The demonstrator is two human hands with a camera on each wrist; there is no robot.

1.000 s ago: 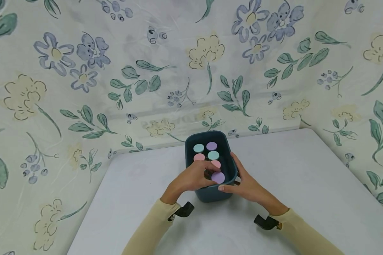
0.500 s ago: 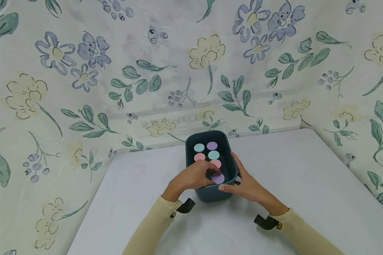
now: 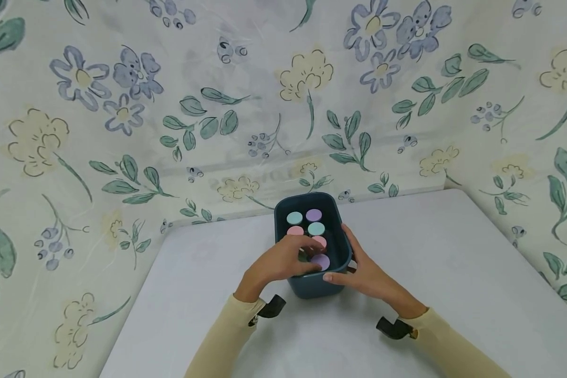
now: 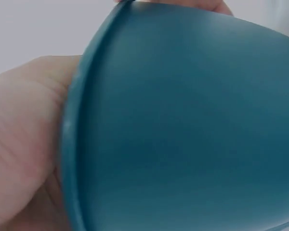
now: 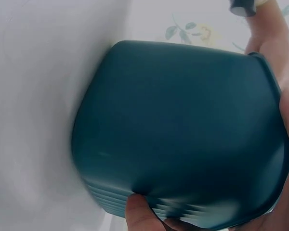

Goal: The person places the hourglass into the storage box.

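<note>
A dark teal bin (image 3: pixel 312 286) stands on the white table, its ribbed side and outer wall close up in the right wrist view. Inside are round pastel tops in two rows, among them a mint one (image 3: pixel 294 218), a pink one (image 3: pixel 295 231) and a purple one (image 3: pixel 320 262) at the near end. My left hand (image 3: pixel 283 258) reaches over the rim, its thumb beside the near purple top and its fingers spread beyond, over the pink one. My right hand (image 3: pixel 370 275) grips the bin's near right corner, thumb at the front rim. The left fingertips are hidden in the left wrist view.
The white table (image 3: pixel 434 252) extends to both sides of the bin. A floral-print sheet (image 3: pixel 264 105) hangs behind and beside it, close to the bin's far end. Each wrist carries a black camera mount (image 3: pixel 271 306).
The left thumb and fingers have parted more widely around the near purple top, which sits slightly further left. The right hand and the bin have stayed in place.
</note>
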